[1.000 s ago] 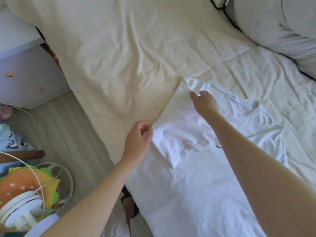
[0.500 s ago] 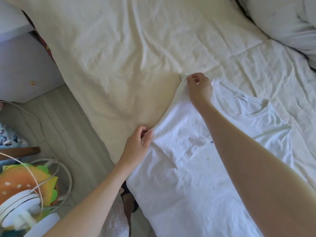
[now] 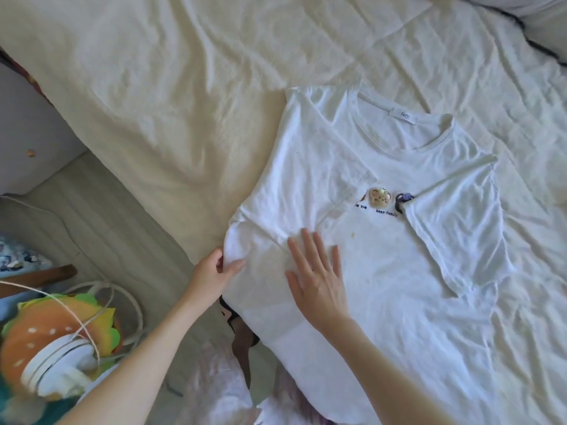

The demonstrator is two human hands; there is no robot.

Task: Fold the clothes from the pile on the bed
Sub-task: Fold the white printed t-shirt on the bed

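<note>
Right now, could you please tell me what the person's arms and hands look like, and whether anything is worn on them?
Both forearms are bare as far as the picture shows: no sleeves, gloves, watch or bracelets. The left hand and the right hand show no rings, and the nails look short and unpainted. The arms enter from the bottom edge, so anything worn higher up is out of view.

The neck label (image 3: 403, 117) of the white T-shirt (image 3: 383, 271) bears a short blurred word. Chest embroidery (image 3: 386, 212) reads "bear family" (preceding letters partly hidden under a folded sleeve).
</note>
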